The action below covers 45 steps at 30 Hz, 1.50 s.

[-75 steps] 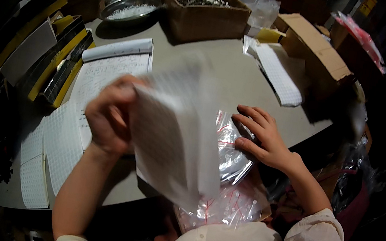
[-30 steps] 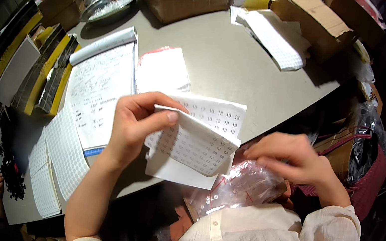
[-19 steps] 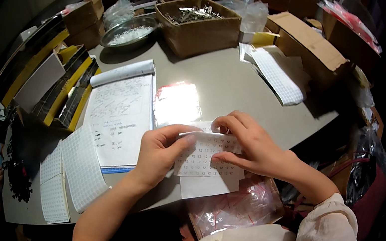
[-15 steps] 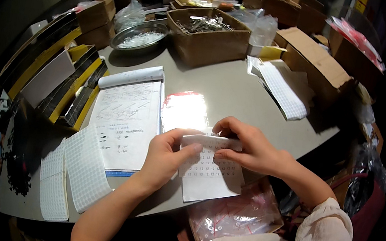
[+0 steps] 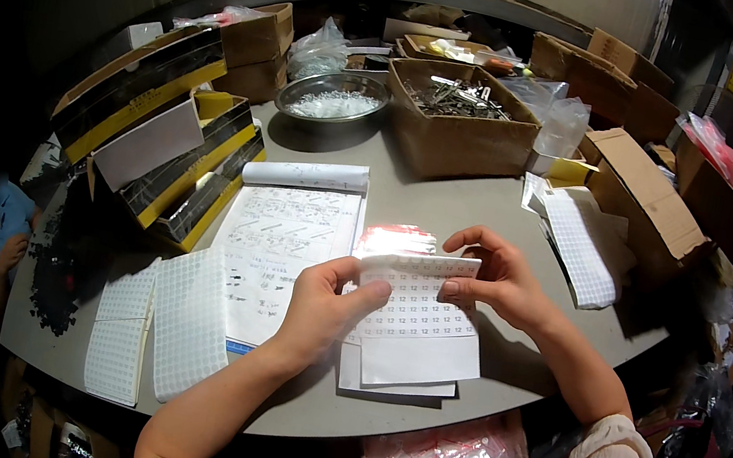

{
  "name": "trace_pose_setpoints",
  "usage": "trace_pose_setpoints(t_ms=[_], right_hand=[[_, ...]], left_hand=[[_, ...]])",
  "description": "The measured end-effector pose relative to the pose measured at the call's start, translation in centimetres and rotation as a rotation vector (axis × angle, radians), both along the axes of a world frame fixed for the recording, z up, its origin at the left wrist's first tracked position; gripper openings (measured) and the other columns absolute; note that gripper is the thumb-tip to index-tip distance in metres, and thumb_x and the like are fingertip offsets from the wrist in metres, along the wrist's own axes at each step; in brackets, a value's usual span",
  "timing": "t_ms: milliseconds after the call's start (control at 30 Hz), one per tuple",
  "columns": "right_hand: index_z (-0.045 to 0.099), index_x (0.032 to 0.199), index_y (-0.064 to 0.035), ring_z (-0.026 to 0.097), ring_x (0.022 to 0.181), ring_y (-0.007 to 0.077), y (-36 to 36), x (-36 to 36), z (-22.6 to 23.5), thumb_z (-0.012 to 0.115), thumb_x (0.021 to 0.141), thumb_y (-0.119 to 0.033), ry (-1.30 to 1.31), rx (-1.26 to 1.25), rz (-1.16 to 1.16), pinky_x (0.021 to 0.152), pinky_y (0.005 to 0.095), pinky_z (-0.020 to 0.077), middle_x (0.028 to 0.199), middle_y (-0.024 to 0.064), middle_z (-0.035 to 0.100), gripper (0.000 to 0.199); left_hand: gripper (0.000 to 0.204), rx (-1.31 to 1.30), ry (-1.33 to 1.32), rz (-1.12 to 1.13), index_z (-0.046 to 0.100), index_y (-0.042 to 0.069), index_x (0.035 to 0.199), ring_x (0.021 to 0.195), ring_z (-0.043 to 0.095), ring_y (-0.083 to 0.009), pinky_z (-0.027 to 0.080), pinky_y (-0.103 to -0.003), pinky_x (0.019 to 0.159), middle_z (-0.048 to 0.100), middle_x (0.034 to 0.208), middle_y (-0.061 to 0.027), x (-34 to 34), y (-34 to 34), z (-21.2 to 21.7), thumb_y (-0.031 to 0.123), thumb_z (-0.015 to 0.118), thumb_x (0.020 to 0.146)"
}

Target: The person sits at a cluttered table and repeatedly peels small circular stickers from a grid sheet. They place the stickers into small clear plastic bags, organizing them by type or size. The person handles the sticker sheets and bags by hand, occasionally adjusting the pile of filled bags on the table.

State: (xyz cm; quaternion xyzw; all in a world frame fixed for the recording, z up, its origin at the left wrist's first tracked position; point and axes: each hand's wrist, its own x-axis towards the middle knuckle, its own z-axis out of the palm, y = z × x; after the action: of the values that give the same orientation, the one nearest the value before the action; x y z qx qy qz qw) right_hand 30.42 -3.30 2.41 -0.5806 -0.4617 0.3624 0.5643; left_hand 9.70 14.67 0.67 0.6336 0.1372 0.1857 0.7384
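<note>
A white sheet of small printed labels [image 5: 416, 309] is held up over the near part of the table. My left hand [image 5: 316, 307] is closed on its left side, thumb flat on the front and fingers hidden behind. At the upper right corner is my right hand [image 5: 502, 284], its thumb on the front of the sheet. The right index finger curves above the top edge, apart from the thumb; the other fingertips are partly hidden. Beneath the held sheet lies a white paper [image 5: 394, 388]. Behind it, a glossy red-edged packet [image 5: 395, 239] reflects bright light.
Left of my hands lie an open notepad [image 5: 287, 245] and gridded label sheets [image 5: 189, 321]. Black and yellow boxes [image 5: 188, 172] stand farther left. At the back are a metal bowl [image 5: 331, 101] and a carton of metal parts [image 5: 458, 133]. More label sheets [image 5: 586, 249] lie right.
The view has shifted, so the table's things appear farther right. The held sheet's top, bent over before, now stands flatter. My right hand has moved toward the sheet's right edge.
</note>
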Motion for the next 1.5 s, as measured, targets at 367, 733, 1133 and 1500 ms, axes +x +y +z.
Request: trace_pose_setpoints(t_ms=[367, 733, 1133, 1500], right_hand=[[0.059, 0.125, -0.0012, 0.067, 0.088, 0.0062, -1.2, -0.8, -0.8, 0.072, 0.098, -0.014, 0.057, -0.008, -0.069, 0.073, 0.0204, 0.0525, 0.098, 0.0038, 0.07, 0.032], [0.063, 0.108, 0.0, 0.066, 0.086, 0.0075, -1.2, -1.4, -1.5, 0.071, 0.097, -0.011, 0.107, 0.055, -0.037, 0.072, 0.0224, 0.053, 0.094, 0.0036, 0.069, 0.018], [0.065, 0.098, -0.0005, 0.066, 0.088, 0.0086, -1.3, -1.9, -2.0, 0.078, 0.093, -0.013, 0.003, 0.04, 0.044, 0.074, 0.0242, 0.0524, 0.092, 0.0032, 0.07, 0.019], [0.068, 0.096, -0.0008, 0.067, 0.083, 0.0117, -1.4, -2.1, -1.3, 0.078, 0.09, -0.014, -0.062, 0.02, 0.006, 0.075, 0.0262, 0.0527, 0.089, 0.0057, 0.073, 0.018]], left_hand=[[0.018, 0.026, 0.03, 0.045, 0.07, -0.002, 0.087, 0.073, 0.057, -0.0042, 0.047, -0.021, 0.066, 0.068, 0.082, -0.0009, -0.1, -0.2, -0.1, 0.013, 0.07, 0.096], [0.019, 0.046, 0.107, 0.004, 0.072, -0.002, 0.101, 0.078, 0.061, -0.0061, 0.049, -0.022, 0.071, 0.069, 0.088, -0.0013, -0.1, -0.8, 0.5, 0.017, 0.071, 0.098], [0.013, 0.159, 0.137, -0.037, 0.07, -0.001, 0.101, 0.081, 0.067, -0.0087, 0.052, -0.023, 0.068, 0.073, 0.089, -0.0063, -0.7, -1.1, 0.5, 0.009, 0.075, 0.093], [0.015, 0.183, 0.059, 0.021, 0.072, -0.004, 0.095, 0.072, 0.064, -0.0074, 0.052, -0.022, 0.065, 0.071, 0.082, -0.0048, -1.1, -1.6, 0.4, 0.01, 0.076, 0.093]])
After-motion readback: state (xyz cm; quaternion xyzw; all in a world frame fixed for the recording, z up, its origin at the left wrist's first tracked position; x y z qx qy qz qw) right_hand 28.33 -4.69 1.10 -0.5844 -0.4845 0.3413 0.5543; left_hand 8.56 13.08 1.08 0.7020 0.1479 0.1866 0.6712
